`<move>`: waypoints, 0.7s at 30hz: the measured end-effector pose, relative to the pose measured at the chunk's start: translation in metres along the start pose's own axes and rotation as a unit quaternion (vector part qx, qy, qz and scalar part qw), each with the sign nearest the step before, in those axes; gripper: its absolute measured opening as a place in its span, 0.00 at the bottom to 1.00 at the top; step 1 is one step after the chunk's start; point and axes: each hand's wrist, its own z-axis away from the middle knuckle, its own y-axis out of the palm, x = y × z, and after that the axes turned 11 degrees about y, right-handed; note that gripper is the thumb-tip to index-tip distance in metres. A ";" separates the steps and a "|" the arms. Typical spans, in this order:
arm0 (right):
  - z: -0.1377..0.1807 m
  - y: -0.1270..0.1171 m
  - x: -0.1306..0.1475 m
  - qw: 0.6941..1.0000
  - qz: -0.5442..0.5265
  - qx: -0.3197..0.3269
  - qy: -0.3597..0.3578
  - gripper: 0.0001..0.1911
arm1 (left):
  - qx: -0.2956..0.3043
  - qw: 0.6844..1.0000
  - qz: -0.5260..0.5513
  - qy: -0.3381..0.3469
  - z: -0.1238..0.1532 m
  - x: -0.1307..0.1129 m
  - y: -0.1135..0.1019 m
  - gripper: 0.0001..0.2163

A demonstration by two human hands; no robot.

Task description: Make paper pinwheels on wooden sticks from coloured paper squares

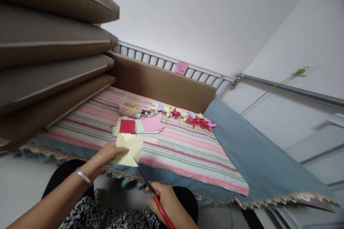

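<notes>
In the head view, the left hand (109, 154), below and left of centre, pinched a yellow sheet (133, 146) by its left edge, thumb on top. The sheet showed creases and was at the lower centre of the frame, at the near edge of a striped cloth (188, 161). The right hand (162, 200), at the bottom centre, gripped red-handled scissors (159, 204); their tip met the sheet's lower edge, though whether it sat in a cut could not be told. A bracelet (84, 176) circled the left wrist.

Just above the sheet lay paper squares, with 1 red square (127, 126) and 1 pink square (152, 124) on top. Above these, a clear box (120, 106) held sticks (131, 110). Right of the box, a row of pinwheels (176, 113) in red, yellow and other colours ran across the centre. Cushions (53, 30) were stacked at the upper left, and a pink note (181, 67) was on a rail (201, 72) at the upper centre.
</notes>
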 end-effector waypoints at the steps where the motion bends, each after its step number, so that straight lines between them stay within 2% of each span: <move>1: 0.000 -0.003 -0.005 1.000 0.018 -0.005 -0.011 0.18 | 0.001 1.000 -0.003 0.001 -0.001 -0.002 -0.004 0.14; 4: -0.003 -0.015 -0.018 0.999 0.020 -0.033 -0.027 0.24 | 0.027 0.999 -0.024 -0.007 -0.002 -0.004 -0.011 0.12; 6: -0.008 -0.024 -0.017 0.996 -0.018 -0.069 -0.046 0.26 | 0.071 0.996 -0.041 -0.019 0.000 -0.003 -0.009 0.11; 9: -0.020 -0.035 0.002 0.985 -0.106 -0.115 -0.074 0.26 | 0.151 0.986 -0.066 -0.036 0.006 0.001 0.005 0.10; 13: -0.042 -0.034 0.035 0.973 -0.209 -0.073 -0.059 0.25 | 0.224 0.969 -0.096 -0.039 0.012 0.000 0.026 0.09; 15: -0.051 -0.028 0.044 0.973 -0.221 -0.054 -0.041 0.24 | 0.233 0.966 -0.101 -0.045 0.011 -0.002 0.029 0.10; 18: -0.056 -0.018 0.047 0.966 -0.252 -0.059 -0.029 0.22 | 0.219 0.972 -0.068 -0.045 0.007 -0.002 0.021 0.11; 21: -0.056 -0.010 0.044 0.935 -0.339 -0.087 -0.061 0.21 | 0.154 0.987 0.053 -0.008 0.005 0.008 0.011 0.13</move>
